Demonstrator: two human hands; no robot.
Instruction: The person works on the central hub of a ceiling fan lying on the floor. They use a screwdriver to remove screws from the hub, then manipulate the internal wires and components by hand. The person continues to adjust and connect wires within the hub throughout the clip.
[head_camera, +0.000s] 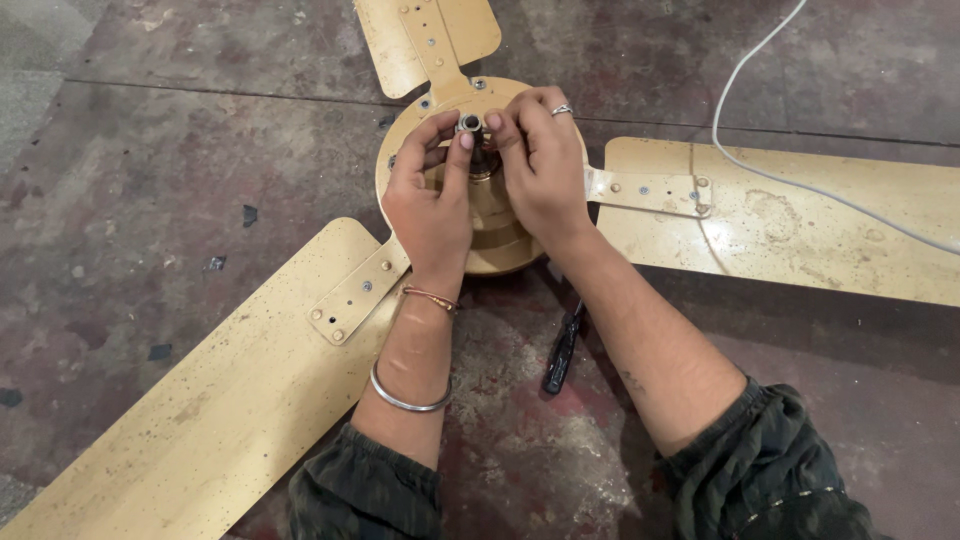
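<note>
— So where did things stand with that ceiling fan (480, 215)?

— It lay on the floor (150, 180), its motor hub facing up. Both hands met over the hub's centre. The left hand (430, 195) and the right hand (540, 165) each pinched the small metal fitting (470, 123) at the top of the hub's shaft, fingertips closed around it from either side.

— What could have gone wrong, in your view?

— The fitting looked small and smooth, so I judged it could slip from the fingertips and roll off the hub, under a blade perhaps. Twisting it at a tilt might also have crossed a thread, if it had one; I couldn't tell. The white cable (760, 160) trailing across the blade right of the hub could have snagged a sleeve.

— And the materials?

— The hub was a round, domed housing in tan painted metal, dulled and speckled. Three long flat blades (200, 420) ran out from it, same tan paint, spotted with grime, each joined by a flat bracket with screws. A dark-handled screwdriver (562, 350) lay on the floor just below the hub, between the forearms. The floor was rough, stained concrete, reddish-brown in patches. A silver bangle (405, 400) and thin copper band circled the left wrist; a ring sat on the right hand.
</note>
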